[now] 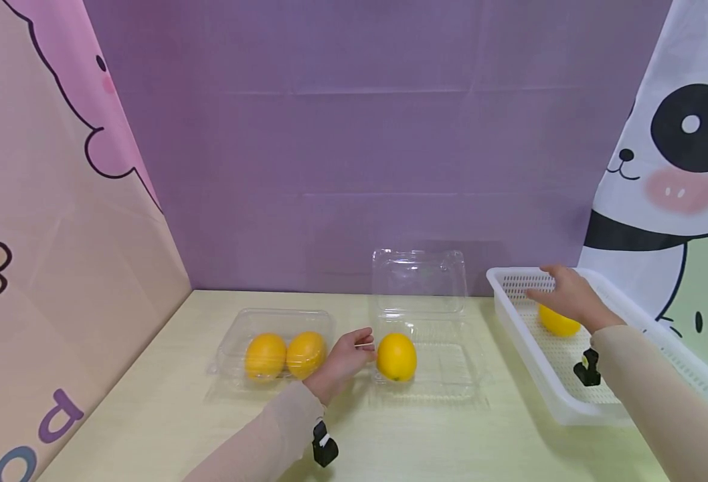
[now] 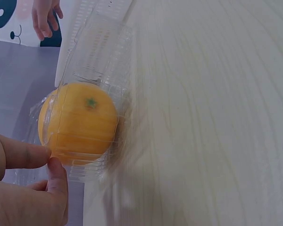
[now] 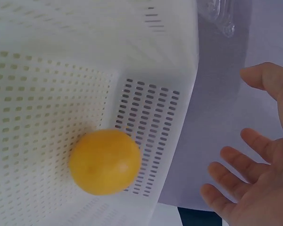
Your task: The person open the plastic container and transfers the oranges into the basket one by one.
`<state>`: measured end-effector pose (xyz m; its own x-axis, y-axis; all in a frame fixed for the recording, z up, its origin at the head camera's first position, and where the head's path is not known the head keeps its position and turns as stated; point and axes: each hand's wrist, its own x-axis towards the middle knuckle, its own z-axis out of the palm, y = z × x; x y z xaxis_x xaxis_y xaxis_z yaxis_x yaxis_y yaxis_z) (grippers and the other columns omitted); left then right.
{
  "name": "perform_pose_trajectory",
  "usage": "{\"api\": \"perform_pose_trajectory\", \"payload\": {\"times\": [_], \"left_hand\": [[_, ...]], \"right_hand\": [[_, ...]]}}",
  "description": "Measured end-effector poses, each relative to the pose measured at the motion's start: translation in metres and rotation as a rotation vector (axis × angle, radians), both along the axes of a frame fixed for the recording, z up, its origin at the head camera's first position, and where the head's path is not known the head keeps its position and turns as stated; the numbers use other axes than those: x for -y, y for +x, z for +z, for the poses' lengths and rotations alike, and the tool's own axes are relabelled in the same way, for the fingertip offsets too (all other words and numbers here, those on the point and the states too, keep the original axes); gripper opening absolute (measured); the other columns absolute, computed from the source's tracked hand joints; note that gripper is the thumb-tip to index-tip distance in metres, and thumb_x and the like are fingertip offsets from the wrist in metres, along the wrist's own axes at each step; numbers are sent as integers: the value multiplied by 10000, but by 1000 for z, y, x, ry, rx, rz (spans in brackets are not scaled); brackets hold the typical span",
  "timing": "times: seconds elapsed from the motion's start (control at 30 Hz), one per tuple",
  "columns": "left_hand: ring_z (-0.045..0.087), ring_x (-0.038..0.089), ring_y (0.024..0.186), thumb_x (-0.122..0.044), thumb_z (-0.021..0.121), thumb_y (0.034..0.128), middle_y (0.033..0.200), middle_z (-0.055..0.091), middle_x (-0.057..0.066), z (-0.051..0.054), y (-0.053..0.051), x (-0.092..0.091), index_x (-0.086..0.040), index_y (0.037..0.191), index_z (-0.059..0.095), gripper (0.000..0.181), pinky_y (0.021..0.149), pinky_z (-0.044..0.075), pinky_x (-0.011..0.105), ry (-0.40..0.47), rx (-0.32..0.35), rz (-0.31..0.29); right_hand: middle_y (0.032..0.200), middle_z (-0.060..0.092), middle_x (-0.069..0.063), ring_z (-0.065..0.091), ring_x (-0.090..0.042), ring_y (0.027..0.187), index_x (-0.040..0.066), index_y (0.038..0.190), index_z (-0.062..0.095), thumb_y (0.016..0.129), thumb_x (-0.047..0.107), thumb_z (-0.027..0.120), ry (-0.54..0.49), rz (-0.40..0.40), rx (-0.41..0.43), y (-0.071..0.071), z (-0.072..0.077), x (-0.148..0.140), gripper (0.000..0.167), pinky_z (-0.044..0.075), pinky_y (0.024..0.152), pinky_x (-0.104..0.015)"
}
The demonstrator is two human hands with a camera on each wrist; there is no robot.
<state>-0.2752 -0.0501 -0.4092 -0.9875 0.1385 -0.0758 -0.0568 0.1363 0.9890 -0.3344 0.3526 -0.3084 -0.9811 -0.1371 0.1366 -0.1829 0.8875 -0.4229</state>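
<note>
My left hand (image 1: 346, 361) is at the left edge of an open clear plastic clamshell box (image 1: 444, 358), its thumb and forefinger pinching the rim. Inside this box, close to those fingertips, sits one orange (image 1: 397, 358); its green stem mark shows in the left wrist view. The box's lid (image 1: 419, 281) stands raised at the back. My right hand (image 3: 259, 165) hovers with spread fingers over the white basket (image 1: 528, 371), holding nothing. Below it, a single orange (image 3: 105, 162) lies on the basket floor near the end wall, apart from the fingers.
Left of my left hand stands another clear clamshell box (image 1: 230, 341), its lid down, with two oranges (image 1: 266, 357) inside. A purple cloth backdrop (image 1: 330, 147) rises behind the table (image 1: 149, 402). Printed cloths with cartoon figures hang at both sides.
</note>
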Motion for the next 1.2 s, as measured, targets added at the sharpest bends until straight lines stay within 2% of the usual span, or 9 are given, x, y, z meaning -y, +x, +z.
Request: {"api": "perform_pose_trajectory", "payload": {"times": [0.13, 0.37, 0.6, 0.93, 1.2], "left_hand": [[503, 386, 1279, 100, 583, 932, 1413, 482, 244, -1, -1, 0, 109, 1465, 392, 567, 1078, 430, 468, -4, -3, 3], [488, 391, 1294, 94, 577, 939, 1413, 478, 243, -2, -2, 0, 107, 1469, 388, 563, 1084, 424, 465, 4, -1, -4], [494, 389, 1289, 102, 584, 930, 1413, 481, 237, -2, -2, 0, 103, 1470, 390, 573, 1080, 427, 468, 3, 2, 0], [505, 388, 1271, 113, 588, 919, 1395, 487, 252, -3, -3, -1, 125, 1458, 391, 574, 1069, 442, 457, 7, -14, 0], [507, 380, 1267, 112, 589, 921, 1402, 482, 249, -2, -3, -1, 119, 1461, 391, 576, 1068, 444, 452, 10, -7, 5]], "right_hand": [[1413, 361, -413, 373, -559, 1253, -189, 1429, 334, 968, 354, 641, -5, 23, -12, 0, 1, 6, 775, 301, 1059, -708], [1367, 435, -393, 472, -515, 1157, -178, 1414, 376, 956, 332, 657, -5, 47, -50, 1, 3, 19, 741, 393, 998, -686], [1387, 442, -385, 427, -538, 1246, -168, 1404, 406, 959, 283, 654, -3, 87, -86, 2, 5, 33, 680, 351, 1042, -683], [1389, 452, -372, 415, -529, 1271, -154, 1396, 431, 955, 289, 665, -27, 135, -110, 6, 8, 52, 668, 339, 1059, -669], [1416, 443, -345, 430, -508, 1278, -124, 1414, 428, 956, 282, 673, -48, 159, -89, 9, 6, 70, 659, 372, 1047, -653]]}}
